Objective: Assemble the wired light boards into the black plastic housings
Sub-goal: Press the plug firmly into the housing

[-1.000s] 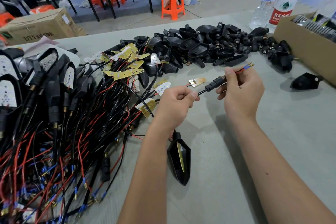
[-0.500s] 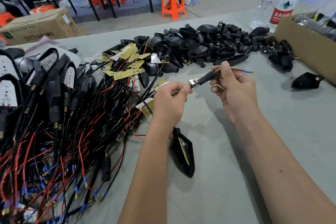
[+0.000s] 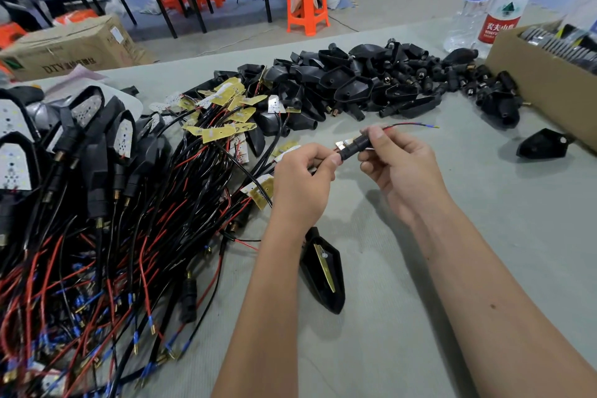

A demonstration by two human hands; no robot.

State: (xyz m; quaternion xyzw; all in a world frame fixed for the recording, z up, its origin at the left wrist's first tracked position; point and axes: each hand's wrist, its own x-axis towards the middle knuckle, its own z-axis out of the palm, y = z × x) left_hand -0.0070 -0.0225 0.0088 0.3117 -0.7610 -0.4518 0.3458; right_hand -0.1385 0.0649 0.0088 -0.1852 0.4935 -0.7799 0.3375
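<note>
My left hand (image 3: 303, 182) and my right hand (image 3: 395, 165) hold one wired light board between them above the table. A black sleeve (image 3: 353, 147) sits on its wire, pinched at one end by my left fingers and at the other by my right thumb. The small board (image 3: 341, 144) shows just behind the sleeve. Red and black wire ends (image 3: 416, 124) stick out past my right hand. A black housing with a board inside (image 3: 324, 271) lies under my left forearm. A heap of black housings (image 3: 365, 84) lies at the back.
A tangle of wired boards (image 3: 129, 220) covers the left of the table, with assembled lights (image 3: 97, 126) at its far left. A cardboard box (image 3: 549, 81) and two water bottles (image 3: 497, 3) stand at the right. One loose housing (image 3: 542, 144) lies near the box.
The black sleeve has slid along the wire toward the board, and more red and black wire now shows past my right hand. Both hands stayed close together.
</note>
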